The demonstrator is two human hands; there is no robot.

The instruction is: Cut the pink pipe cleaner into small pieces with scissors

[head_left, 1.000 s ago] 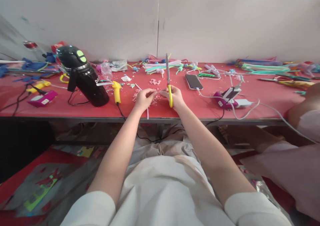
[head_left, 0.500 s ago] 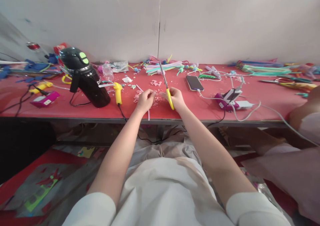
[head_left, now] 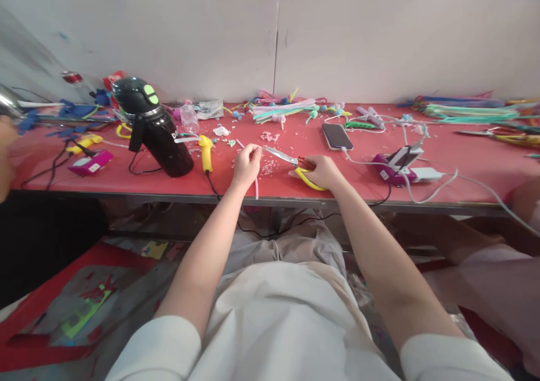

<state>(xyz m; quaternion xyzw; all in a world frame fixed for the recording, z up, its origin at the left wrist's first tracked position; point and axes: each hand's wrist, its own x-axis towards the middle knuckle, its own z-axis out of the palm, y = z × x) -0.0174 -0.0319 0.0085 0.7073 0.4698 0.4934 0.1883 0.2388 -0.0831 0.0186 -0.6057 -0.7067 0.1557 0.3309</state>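
Observation:
My left hand [head_left: 247, 166] is closed over the red table, its thumb and fingertips pinched together. A thin pale pink stem [head_left: 256, 188] runs through or under it, showing above and below the hand. My right hand [head_left: 324, 173] is wrapped around the yellow handles of a pair of scissors [head_left: 282, 155]. The blades point left, their tips close to my left fingertips. Small pink clippings [head_left: 267, 168] lie scattered on the table between my hands. What exactly sits in the left pinch is too small to make out.
Left of my hands are a yellow glue gun [head_left: 206, 155] and a black bottle [head_left: 164, 144]. A phone [head_left: 337, 137] on a white cable and a purple power strip [head_left: 387, 170] lie right. Bundled fuzzy stems [head_left: 468, 112] line the back. A co-worker's hand [head_left: 5, 150] shows far left.
The scissors have swung from pointing away from me to pointing left, towards my left fingertips. My right hand has moved right and turned. A co-worker's hand has come in at far left.

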